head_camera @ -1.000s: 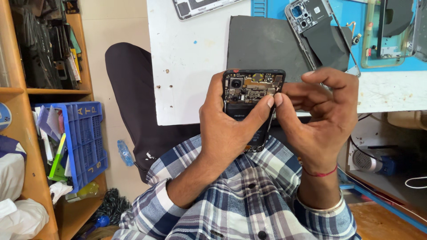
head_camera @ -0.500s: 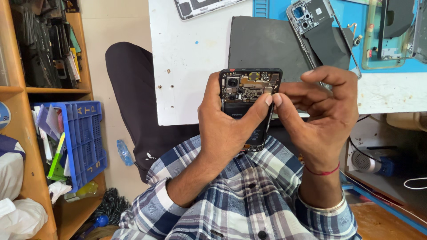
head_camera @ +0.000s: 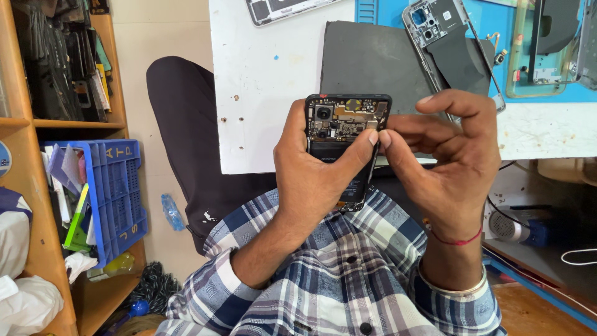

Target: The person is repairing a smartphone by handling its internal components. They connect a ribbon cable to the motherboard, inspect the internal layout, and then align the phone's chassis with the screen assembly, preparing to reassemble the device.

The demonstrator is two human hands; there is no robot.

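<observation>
Centre of frame: opened phone, back cover off, circuit board & camera modules exposed. Left hand wraps around its lower body, thumb across the board. Right hand sits just right of it, thumb & forefinger pinched at the phone's upper right edge. Grey mat on white table behind. Blue crate at frame's left.

Matt grey rubber mat, scuffed white tabletop, blue plastic crate, wooden shelf
</observation>
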